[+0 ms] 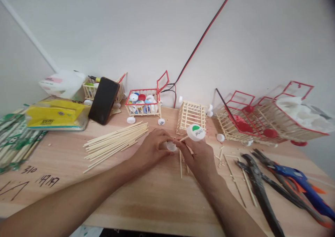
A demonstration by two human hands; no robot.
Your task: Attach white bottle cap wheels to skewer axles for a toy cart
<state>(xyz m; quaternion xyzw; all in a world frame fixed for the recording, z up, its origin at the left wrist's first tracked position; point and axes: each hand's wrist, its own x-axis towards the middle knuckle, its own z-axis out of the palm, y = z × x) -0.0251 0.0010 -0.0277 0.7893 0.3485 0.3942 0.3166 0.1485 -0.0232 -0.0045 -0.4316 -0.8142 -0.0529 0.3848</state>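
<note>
My left hand (pixel 153 146), closed, pinches a white bottle cap (pixel 171 146) between thumb and fingers. Close against it, my right hand (pixel 199 155) grips a short wooden stick (pixel 184 138). On the stick's upper right end sits another white cap (pixel 196 132) with a green print. The stick's other end meets the left fingertips; whether it touches the lower cap is hidden. Just behind my hands a small cart basket of wooden sticks (pixel 192 113) lies tipped over, with white cap wheels. A few loose sticks (pixel 180 165) lie under my right hand.
Left are a stick pile (pixel 115 143), a yellow pack (pixel 57 115), wrapped chopsticks (pixel 15 139) and a leaning phone (pixel 104 100). A finished-looking cart (pixel 142 102) holds caps at the back. Right are red-trimmed carts (pixel 288 115), pliers (pixel 258 188) and a blue glue gun (pixel 300 183).
</note>
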